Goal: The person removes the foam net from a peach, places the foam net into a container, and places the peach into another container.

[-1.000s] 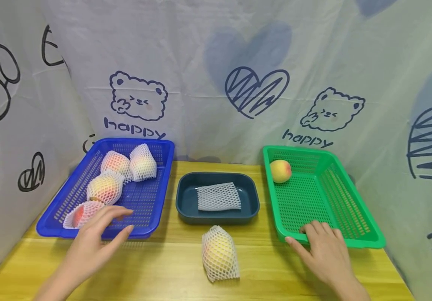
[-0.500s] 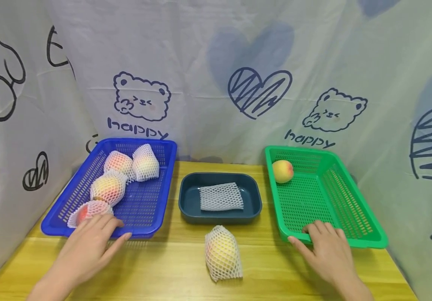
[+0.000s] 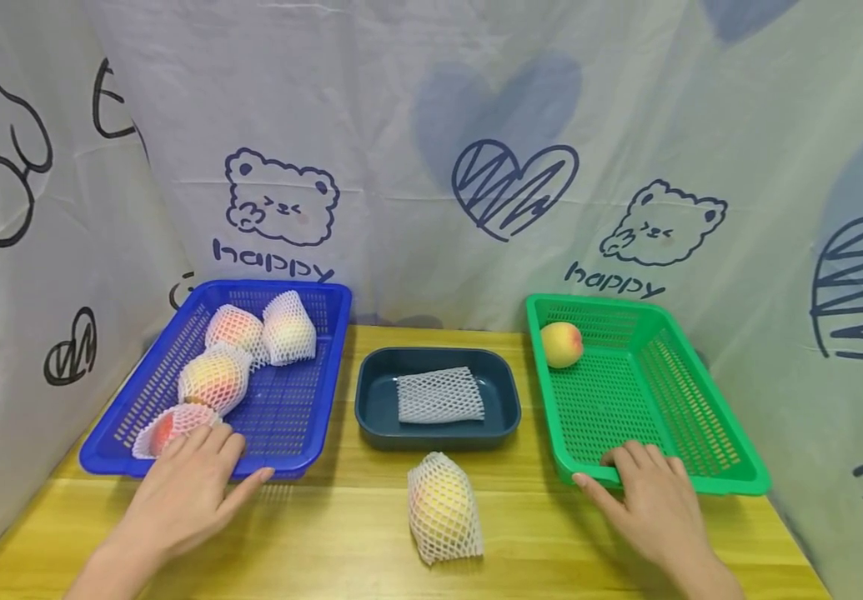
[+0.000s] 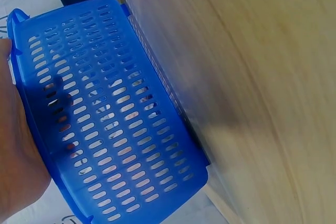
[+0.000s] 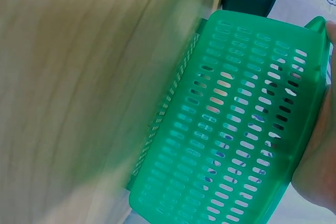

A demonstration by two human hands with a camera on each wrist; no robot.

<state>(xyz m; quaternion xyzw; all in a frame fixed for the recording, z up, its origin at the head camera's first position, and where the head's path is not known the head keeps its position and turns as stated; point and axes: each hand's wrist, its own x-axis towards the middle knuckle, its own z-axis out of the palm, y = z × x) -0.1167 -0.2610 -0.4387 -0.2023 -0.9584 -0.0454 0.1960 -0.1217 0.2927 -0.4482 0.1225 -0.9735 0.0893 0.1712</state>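
My left hand (image 3: 188,493) grips the near rim of the blue basket (image 3: 332,367), its fingers over the edge beside a net-wrapped peach (image 3: 172,429). More peaches in white foam nets (image 3: 213,379) lie farther back in that basket. On the other side, my right hand (image 3: 649,504) holds the near rim of the green basket (image 3: 709,400), fingers bent over the edge and thumb outside. A bare yellow-red peach (image 3: 562,345) sits in its far left corner. The wrist views show the slotted near walls of the blue basket (image 4: 105,114) and the green basket (image 5: 226,119); the fingertips are hidden there.
Between the baskets stands a dark teal tray (image 3: 371,429) with a flat white foam net (image 3: 440,396) in it. A single net-wrapped peach (image 3: 444,508) lies in front of the tray on the wooden table (image 3: 326,533). A printed cloth (image 3: 401,233) hangs behind.
My left hand has come down from above the blue basket's near edge onto its rim. The right hand stays on the green basket. Nothing else has moved on the table.
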